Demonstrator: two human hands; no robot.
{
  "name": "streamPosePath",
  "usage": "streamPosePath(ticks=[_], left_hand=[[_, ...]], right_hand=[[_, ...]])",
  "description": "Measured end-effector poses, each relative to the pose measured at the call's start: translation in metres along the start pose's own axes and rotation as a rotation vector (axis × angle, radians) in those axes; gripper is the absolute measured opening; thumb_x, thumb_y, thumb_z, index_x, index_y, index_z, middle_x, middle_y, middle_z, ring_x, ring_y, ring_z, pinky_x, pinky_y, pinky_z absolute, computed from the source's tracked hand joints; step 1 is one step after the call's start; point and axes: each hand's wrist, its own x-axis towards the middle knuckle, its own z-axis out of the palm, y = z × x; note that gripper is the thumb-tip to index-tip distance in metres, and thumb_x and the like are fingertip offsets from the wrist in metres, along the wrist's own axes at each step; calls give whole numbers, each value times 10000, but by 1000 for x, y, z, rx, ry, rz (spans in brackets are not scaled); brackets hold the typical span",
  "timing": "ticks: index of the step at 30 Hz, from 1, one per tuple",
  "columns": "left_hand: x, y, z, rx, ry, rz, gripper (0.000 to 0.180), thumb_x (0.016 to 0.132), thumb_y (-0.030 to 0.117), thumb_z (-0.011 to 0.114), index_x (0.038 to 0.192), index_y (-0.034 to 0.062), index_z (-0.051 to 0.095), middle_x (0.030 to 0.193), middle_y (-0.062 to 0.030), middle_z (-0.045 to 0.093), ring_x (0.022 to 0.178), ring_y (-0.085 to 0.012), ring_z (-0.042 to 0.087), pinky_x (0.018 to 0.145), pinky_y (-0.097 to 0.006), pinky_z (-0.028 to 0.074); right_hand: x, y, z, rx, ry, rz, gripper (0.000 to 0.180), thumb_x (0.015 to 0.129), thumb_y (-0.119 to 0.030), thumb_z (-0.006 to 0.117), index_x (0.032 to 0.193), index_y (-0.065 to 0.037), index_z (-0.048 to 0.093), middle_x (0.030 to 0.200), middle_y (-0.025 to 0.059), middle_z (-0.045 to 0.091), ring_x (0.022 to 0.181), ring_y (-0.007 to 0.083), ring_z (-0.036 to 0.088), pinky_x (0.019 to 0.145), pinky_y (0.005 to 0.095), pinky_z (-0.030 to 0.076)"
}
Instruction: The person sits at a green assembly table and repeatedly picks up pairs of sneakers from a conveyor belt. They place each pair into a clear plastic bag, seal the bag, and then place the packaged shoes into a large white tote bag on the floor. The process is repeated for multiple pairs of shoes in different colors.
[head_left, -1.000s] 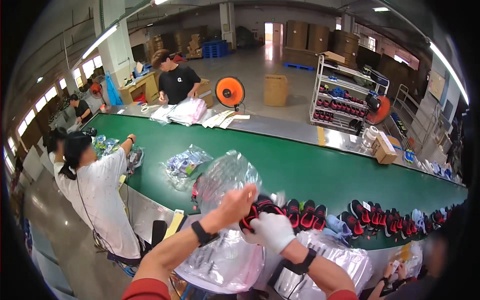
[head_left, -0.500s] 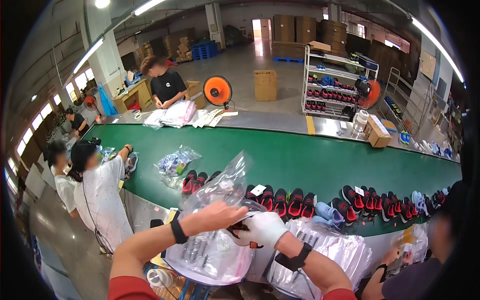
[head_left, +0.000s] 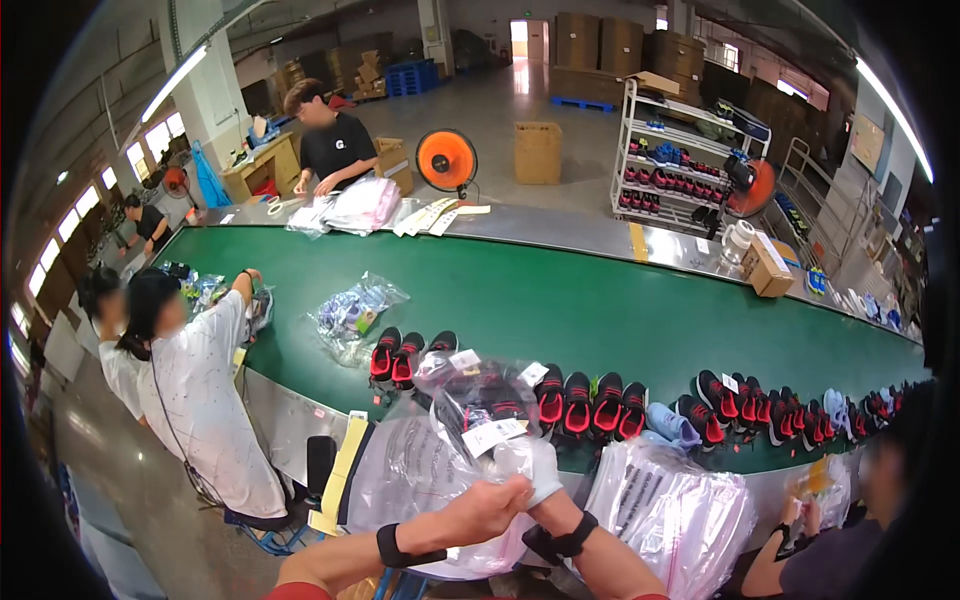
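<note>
The bare left hand (head_left: 488,510) has its fingers curled inward beside the right wrist; its fingertips face away from view, so I cannot tell whether it pinches any film. The right hand (head_left: 527,468), in a white fabric glove, is at the near end of a clear, shiny plastic bag (head_left: 468,362), its fingers partly lost behind film and blur, so its grip is uncertain too. Inside the bag, over the near edge of the long green-topped bench (head_left: 560,290), is black-and-red footwear (head_left: 492,408); glare, creases and a white rectangular label (head_left: 494,436) hide much of its outline, and I cannot tell whether it is one shoe or two. The bag overlaps the row of black-and-red sports shoes (head_left: 606,408) behind it, covering part of that row. Below, the forearms cover part of a stack of flat clear plastic bags (head_left: 400,482); a second stack of flat bags (head_left: 680,515) lies to the right. At the right edge, a co-worker in a dark top (head_left: 835,560) is cut off by the dark lens rim.
</note>
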Motion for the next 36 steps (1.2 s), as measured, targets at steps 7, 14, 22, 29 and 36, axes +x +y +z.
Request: streamPosePath(ticks=[7, 14, 22, 29, 36], left_hand=[[-24, -47, -106, 565, -252, 31, 98, 809, 79, 556, 885, 68, 495, 596, -140, 507, 483, -299, 559, 423, -401, 430], [-1, 3, -11, 112, -237, 318, 334, 761, 13, 543, 1091, 61, 522, 683, -137, 571, 566, -352, 575, 480, -445, 451], [65, 23, -115, 129, 81, 83, 183, 772, 84, 654, 932, 59, 571, 618, -165, 539, 541, -267, 571, 519, -358, 459], [8, -35, -248, -43, 672, -301, 274, 914, 80, 520, 1187, 65, 503, 698, -21, 566, 463, -70, 454, 425, -220, 388], [-19, -68, -219, -444, 608, -339, 241, 932, 77, 497, 1168, 33, 510, 816, -19, 613, 490, 7, 431, 422, -157, 350]], right_hand=[[45, -60, -69, -167, -239, -232, 154, 705, -264, 656, 679, -113, 641, 630, 92, 625, 569, 260, 634, 501, 394, 485], [59, -51, -20, -215, -668, 171, 331, 849, -371, 563, 999, -85, 637, 884, 97, 664, 766, 255, 638, 676, 374, 507], [124, -80, -1, 86, -137, -4, 220, 903, -216, 483, 1029, -68, 586, 966, 126, 610, 850, 247, 584, 740, 353, 490], [209, -156, 52, 67, -220, -343, 242, 875, -206, 497, 1007, -49, 625, 895, 170, 652, 823, 308, 647, 739, 394, 510], [146, -118, 47, 1103, -763, 119, 397, 860, -367, 563, 994, 6, 585, 734, 51, 573, 681, 125, 554, 610, 286, 454]])
